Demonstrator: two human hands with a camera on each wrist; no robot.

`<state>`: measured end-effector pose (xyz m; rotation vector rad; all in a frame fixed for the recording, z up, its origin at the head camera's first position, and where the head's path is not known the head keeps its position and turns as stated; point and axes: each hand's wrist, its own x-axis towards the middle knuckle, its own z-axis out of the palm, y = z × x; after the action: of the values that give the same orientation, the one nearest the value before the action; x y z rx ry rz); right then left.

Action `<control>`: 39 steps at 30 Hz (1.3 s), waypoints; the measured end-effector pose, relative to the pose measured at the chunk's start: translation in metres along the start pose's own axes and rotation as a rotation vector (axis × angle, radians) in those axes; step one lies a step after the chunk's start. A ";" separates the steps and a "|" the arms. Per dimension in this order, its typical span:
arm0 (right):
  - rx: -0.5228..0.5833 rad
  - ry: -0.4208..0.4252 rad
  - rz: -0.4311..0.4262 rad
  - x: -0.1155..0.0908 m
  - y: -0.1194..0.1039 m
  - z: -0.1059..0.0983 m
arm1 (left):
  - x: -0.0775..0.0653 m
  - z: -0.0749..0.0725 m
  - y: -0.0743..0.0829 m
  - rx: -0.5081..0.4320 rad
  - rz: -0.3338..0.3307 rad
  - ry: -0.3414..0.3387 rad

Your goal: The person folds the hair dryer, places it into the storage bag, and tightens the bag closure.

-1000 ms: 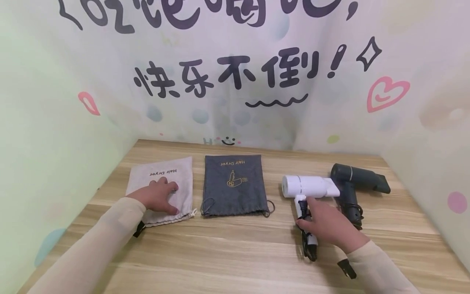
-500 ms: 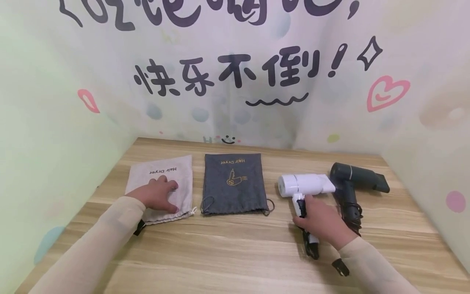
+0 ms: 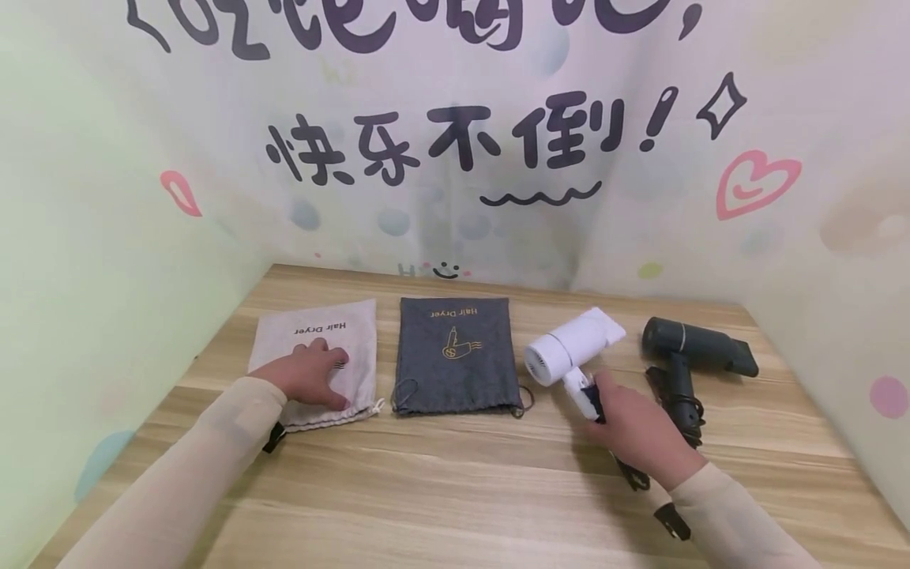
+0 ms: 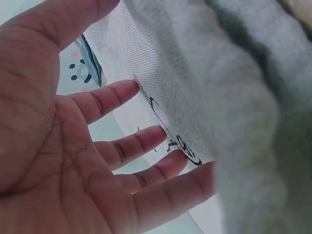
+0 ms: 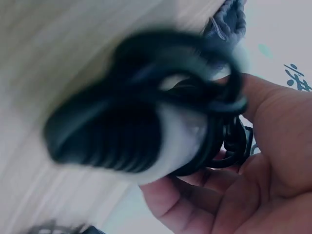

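Note:
A white hair dryer [image 3: 572, 346] stands out right of centre in the head view, its barrel slanting up to the right. My right hand [image 3: 643, 431] grips its handle, thumb and fingers around it. Close up in the right wrist view, black cord [image 5: 168, 41] loops about the handle's end by a ribbed black sleeve [image 5: 109, 139]. On the left lies a pale drawstring bag [image 3: 361, 336], printed "Hair Dryer". My left hand [image 3: 306, 378] rests on it with fingers spread. The left wrist view shows these fingertips [image 4: 156, 134] touching the cloth, pinching nothing.
A dark grey "Hair Dryer" bag [image 3: 455, 375] lies flat between the hands. Right of the white dryer lies a black hair dryer [image 3: 693, 345] with its cord wound on the handle. A printed cloth [image 3: 455, 229] hangs behind the wooden table [image 3: 426, 498].
My right hand has turned the white hair dryer: its nozzle now points up and right, and its barrel has shifted left, away from the black dryer. My left hand stays on the pale bag.

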<state>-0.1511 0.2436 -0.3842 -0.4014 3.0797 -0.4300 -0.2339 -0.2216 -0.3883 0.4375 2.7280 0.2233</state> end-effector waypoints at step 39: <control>-0.153 0.431 -0.179 0.004 0.001 -0.008 | -0.004 0.002 0.001 -0.005 0.019 0.027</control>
<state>-0.1557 0.2461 -0.3766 -0.6748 3.5240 -0.3187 -0.2293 -0.2213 -0.3890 0.4625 2.7500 0.2428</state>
